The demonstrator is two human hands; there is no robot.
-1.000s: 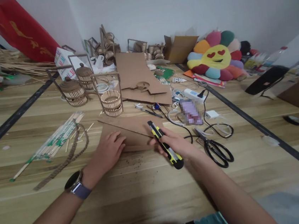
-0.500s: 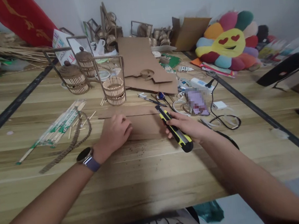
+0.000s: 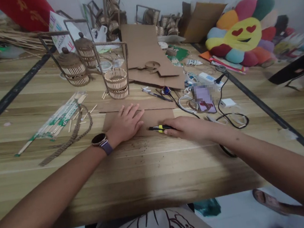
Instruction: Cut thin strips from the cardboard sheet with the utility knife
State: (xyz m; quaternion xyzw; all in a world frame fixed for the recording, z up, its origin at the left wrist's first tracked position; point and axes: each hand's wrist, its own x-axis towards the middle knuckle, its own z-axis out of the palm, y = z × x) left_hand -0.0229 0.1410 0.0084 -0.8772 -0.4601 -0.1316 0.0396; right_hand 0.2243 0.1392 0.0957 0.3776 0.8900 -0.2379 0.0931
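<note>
My left hand (image 3: 127, 123) lies flat with its fingers spread on a piece of brown cardboard (image 3: 155, 116) near the front of the table. In my right hand (image 3: 183, 127) is a yellow and black utility knife (image 3: 160, 128), pointing left low over the cardboard's right part. Whether its blade touches the cardboard I cannot tell. Beyond my left hand stands a small wooden-stick bucket (image 3: 116, 82) with a tall brown handle. Two similar lidded buckets, one of them the front bucket (image 3: 72, 69), stand to its left.
Bagged sticks (image 3: 60, 118) and a curved corrugated strip (image 3: 75, 134) lie left. Larger cardboard (image 3: 140, 42) lies behind. Pliers, cables, a phone (image 3: 204, 99) and a power strip (image 3: 209, 80) sit right, a flower cushion (image 3: 244, 33) behind them. A person's foot (image 3: 269, 200) shows below.
My left hand has gone from curled to spread flat on the cardboard. My right hand has turned the knife from upright to sideways and lowered it. The view has shifted slightly.
</note>
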